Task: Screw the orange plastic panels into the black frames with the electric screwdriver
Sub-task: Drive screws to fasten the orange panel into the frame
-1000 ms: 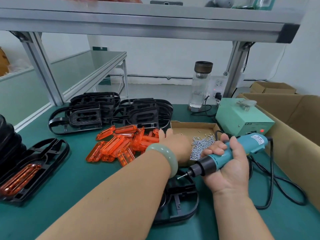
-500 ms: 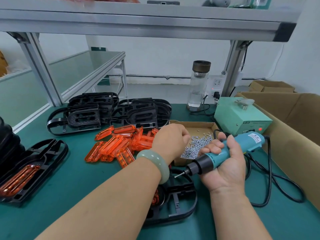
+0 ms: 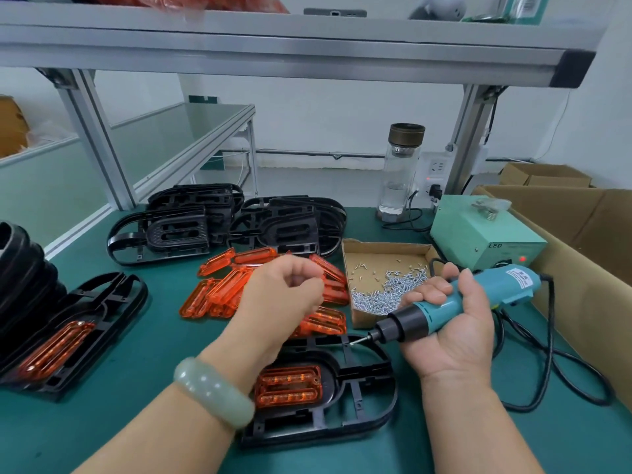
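A black frame (image 3: 359, 405) lies on the green mat in front of me with an orange panel (image 3: 289, 384) seated in it. My right hand (image 3: 458, 340) grips the teal electric screwdriver (image 3: 444, 306), its bit tip hovering over the frame's top edge. My left hand (image 3: 284, 299) hangs above the loose orange panels (image 3: 225, 289), fingers curled and tips pinched together; whatever they pinch is hidden. To the right of that hand is the cardboard tray (image 3: 383, 249) of small screws (image 3: 379, 294).
Another frame with a panel in it (image 3: 102, 309) lies at the left. Stacks of empty black frames (image 3: 191, 224) stand behind the panels. A green power box (image 3: 485, 234), a glass bottle (image 3: 402, 172), the screwdriver's black cable (image 3: 554, 354) and a large carton (image 3: 581, 268) fill the right side.
My left hand has pulled back from the screw tray to the left with its fingertips pinched. The screwdriver has stayed over the frame, which is now in full view.
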The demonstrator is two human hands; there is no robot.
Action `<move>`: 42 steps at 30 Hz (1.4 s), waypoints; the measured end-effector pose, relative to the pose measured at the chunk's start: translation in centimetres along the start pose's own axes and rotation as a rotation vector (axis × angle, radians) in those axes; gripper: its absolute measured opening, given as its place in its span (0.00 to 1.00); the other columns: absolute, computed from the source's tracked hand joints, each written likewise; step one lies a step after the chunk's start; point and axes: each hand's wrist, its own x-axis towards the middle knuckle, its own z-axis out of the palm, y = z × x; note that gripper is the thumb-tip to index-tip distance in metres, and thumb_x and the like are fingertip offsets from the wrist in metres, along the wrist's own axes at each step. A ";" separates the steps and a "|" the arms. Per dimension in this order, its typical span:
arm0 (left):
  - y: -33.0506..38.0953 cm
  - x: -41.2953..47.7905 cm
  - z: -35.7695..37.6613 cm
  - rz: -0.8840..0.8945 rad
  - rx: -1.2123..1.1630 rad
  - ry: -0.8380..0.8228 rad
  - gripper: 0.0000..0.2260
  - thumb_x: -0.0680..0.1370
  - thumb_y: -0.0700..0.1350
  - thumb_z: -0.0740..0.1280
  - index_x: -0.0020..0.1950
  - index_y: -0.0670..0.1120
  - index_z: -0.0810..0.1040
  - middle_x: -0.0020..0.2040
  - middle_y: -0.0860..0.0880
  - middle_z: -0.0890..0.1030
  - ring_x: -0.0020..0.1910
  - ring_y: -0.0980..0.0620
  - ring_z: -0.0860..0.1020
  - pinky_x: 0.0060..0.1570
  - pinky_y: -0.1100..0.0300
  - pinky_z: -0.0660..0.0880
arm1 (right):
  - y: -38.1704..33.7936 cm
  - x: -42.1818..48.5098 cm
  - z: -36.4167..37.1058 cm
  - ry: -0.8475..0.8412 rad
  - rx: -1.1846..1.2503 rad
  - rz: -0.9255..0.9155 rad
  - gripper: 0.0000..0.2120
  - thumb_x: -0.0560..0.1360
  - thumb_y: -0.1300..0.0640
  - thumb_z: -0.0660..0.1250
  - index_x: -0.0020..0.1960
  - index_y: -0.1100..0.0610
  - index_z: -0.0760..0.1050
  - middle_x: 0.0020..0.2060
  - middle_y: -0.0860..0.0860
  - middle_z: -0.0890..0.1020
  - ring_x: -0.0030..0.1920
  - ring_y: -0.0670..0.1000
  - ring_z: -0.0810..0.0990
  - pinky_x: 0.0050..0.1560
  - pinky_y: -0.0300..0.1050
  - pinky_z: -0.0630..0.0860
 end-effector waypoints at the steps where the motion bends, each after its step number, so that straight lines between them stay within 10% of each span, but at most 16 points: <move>1: -0.4 -0.7 -0.7 -0.017 -0.037 -0.022 0.09 0.73 0.34 0.69 0.45 0.49 0.81 0.33 0.52 0.82 0.33 0.56 0.79 0.35 0.66 0.76 | 0.0 -0.1 0.1 0.007 0.003 -0.012 0.07 0.68 0.52 0.67 0.44 0.51 0.73 0.27 0.43 0.70 0.23 0.41 0.69 0.30 0.34 0.72; 42: -2.6 -5.8 -0.2 0.073 0.105 -0.041 0.09 0.74 0.44 0.70 0.39 0.59 0.82 0.32 0.54 0.83 0.29 0.59 0.79 0.30 0.70 0.73 | 2.1 -1.9 1.3 0.103 -0.045 -0.081 0.07 0.78 0.56 0.64 0.43 0.52 0.68 0.27 0.44 0.71 0.24 0.42 0.69 0.32 0.34 0.74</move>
